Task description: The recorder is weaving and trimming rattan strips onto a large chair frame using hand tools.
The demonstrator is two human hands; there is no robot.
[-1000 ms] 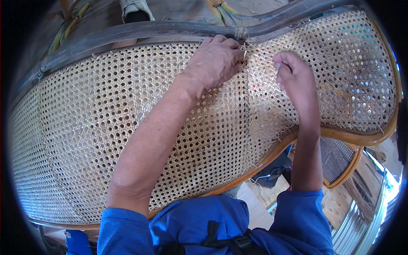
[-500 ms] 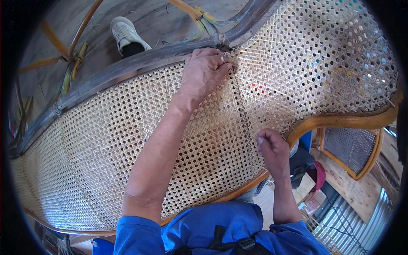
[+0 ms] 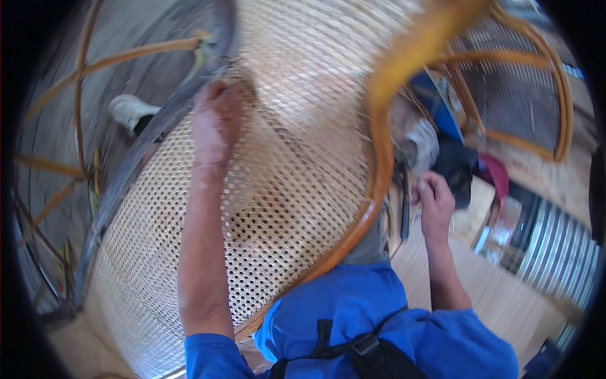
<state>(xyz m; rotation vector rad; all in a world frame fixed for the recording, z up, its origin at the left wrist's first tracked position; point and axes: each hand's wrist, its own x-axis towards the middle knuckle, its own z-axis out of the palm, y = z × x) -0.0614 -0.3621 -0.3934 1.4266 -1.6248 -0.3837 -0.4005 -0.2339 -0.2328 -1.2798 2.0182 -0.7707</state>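
A long woven cane panel (image 3: 278, 221) of a curved rattan seat lies across my front. It is bordered by a dark pole (image 3: 123, 180) on the far left and a glossy orange-brown rattan rim (image 3: 379, 136) on the right. My left hand (image 3: 218, 120) is at the panel's far edge, beside the dark pole, its fingers bent and closed against the weave. Whatever they pinch is hidden. Beyond the right rim, off the panel, my right hand (image 3: 437, 205) hangs in the air with curled fingers; any thin strand in it is too blurred to make out.
Rattan poles (image 3: 79, 76) of another frame stand at the left, near a white shoe (image 3: 129, 110). Another cane-backed chair (image 3: 555, 120) is at the upper right. A red cap-like item (image 3: 492, 174) and corrugated metal sheeting (image 3: 558, 240) lie at the right.
The view has turned, so the seat now runs more upright in it. My right hand has moved from over the weave to outside the right rim. My left hand stays by the dark pole.
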